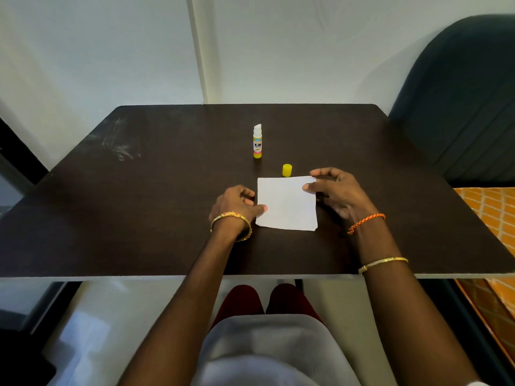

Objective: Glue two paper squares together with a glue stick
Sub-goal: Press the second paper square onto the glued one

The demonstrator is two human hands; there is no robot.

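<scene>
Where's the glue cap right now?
In the head view the yellow cap stands on the table just beyond the paper's far edge, left of the right hand and nearer than the open glue stick.

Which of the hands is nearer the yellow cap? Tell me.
Right. The right hand pinches the paper's far right corner, its fingertips just right of the yellow cap. The left hand rests at the paper's left edge, nearer the person and farther away.
</scene>
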